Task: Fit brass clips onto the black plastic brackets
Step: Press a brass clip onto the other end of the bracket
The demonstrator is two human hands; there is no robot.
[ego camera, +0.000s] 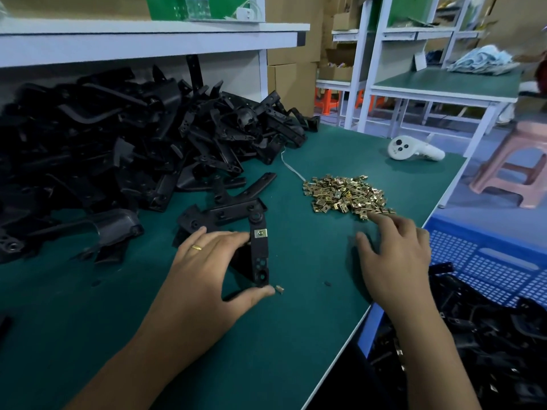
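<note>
Hiding its lower half, the left hand holds a bracket.

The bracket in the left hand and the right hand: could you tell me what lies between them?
Only bare green mat shows between bracket and right hand in the head view.

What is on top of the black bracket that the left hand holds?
One brass clip sits on the bracket, near its far end. The left hand covers the bracket's left side.

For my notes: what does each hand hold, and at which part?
Left hand grips a black bracket by its edges; right hand holds nothing, fingers reaching the brass clips.
</note>
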